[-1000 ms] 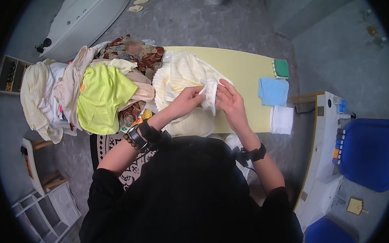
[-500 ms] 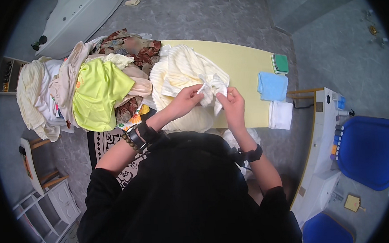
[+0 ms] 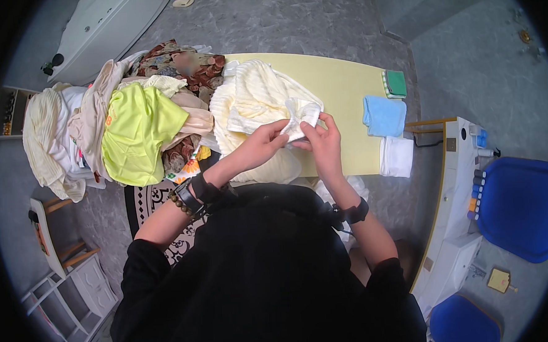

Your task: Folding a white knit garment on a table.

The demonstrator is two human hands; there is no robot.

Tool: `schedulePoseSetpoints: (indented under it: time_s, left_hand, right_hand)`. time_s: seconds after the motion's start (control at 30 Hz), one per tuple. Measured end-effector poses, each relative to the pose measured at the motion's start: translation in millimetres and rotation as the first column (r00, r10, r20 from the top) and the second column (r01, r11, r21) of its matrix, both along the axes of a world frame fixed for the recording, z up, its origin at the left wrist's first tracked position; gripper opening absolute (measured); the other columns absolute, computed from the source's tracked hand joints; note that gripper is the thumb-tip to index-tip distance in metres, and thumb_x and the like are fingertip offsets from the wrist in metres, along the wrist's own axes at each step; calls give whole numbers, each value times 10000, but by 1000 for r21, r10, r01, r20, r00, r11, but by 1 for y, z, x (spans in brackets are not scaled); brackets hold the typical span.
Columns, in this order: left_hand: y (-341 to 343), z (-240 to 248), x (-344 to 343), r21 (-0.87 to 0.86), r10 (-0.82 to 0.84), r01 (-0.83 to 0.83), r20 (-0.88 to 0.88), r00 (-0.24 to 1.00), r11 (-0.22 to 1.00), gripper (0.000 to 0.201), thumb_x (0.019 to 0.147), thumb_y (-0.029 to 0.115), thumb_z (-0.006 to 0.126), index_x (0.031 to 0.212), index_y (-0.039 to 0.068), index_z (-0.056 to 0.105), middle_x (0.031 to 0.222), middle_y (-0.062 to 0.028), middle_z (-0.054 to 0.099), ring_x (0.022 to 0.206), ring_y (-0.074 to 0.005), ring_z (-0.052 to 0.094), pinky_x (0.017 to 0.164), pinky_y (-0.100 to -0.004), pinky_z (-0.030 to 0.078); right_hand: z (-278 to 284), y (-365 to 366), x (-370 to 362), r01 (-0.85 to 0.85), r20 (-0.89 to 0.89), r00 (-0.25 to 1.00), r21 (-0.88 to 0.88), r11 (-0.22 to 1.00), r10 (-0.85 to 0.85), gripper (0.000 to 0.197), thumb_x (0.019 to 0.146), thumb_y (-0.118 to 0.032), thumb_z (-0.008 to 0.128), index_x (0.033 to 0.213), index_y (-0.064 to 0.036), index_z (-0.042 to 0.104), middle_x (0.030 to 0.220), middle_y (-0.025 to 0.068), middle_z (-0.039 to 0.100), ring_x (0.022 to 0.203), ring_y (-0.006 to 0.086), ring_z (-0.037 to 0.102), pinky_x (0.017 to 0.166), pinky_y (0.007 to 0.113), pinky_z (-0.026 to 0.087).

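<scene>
A small white cloth (image 3: pixel 303 111) is held up between my two hands, over a heap of cream ribbed fabric (image 3: pixel 254 88). My left hand (image 3: pixel 265 142) pinches its near left edge between thumb and fingers. At its near right edge my right hand (image 3: pixel 323 141) grips it the same way, with the thumb on top. The cloth's far part spreads out beyond the fingertips, and its underside is hidden. Beneath my left wrist, part of the cream fabric is covered by the forearm.
The pale yellow table (image 3: pixel 343 80) carries a green folded cloth (image 3: pixel 395 84), a blue one (image 3: pixel 384 115) and a white one (image 3: pixel 396 156) along its right edge. To the left lies a large clothes pile with a lime-green garment (image 3: pixel 142 131). Blue stools (image 3: pixel 521 211) stand at right.
The white cloth has gone from bunched to more spread out between my fingers. Both hands stay close together in nearly the same place.
</scene>
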State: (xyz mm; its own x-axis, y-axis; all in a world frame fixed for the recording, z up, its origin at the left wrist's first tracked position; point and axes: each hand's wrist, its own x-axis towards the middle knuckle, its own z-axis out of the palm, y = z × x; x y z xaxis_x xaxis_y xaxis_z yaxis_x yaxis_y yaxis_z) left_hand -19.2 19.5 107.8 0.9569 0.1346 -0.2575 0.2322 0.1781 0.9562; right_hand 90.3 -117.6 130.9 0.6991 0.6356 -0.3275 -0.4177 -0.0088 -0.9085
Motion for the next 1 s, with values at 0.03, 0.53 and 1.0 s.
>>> schedulePoseSetpoints:
  time_s: [0.03, 0.53, 1.0]
  left_hand:
    - [-2, 1, -1, -27, 32, -30, 62, 998, 999, 431, 943, 83, 565, 1344, -41, 467, 1050, -49, 645, 878, -72, 577, 808, -240, 489]
    - [17, 29, -25, 524, -388, 378, -96, 917, 764, 377, 772, -61, 523, 1128, -14, 638, 1022, -207, 670, 932, -366, 642, 815, -368, 508]
    - [19, 62, -93, 464, -333, 324, -66, 941, 824, 244, 813, -17, 553, 1033, -20, 659, 962, -160, 680, 904, -321, 650, 814, -361, 499]
  right_hand:
    - [-1, 0, 0, 2, -35, 999, 27, 1000, -1, 360, 944, -36, 524, 1263, 52, 382, 1044, 208, 665, 918, 224, 684, 737, 316, 597]
    - [-71, -40, 46, -276, 214, 915, -283, 918, 341, 358, 933, -133, 563, 1244, 34, 502, 933, 117, 661, 880, 145, 640, 705, 268, 546]
    - [-180, 3, 103, -121, 440, 662, -736, 666, 607, 325, 696, -301, 747, 649, -28, 578, 561, 106, 580, 579, 198, 623, 557, 346, 483]
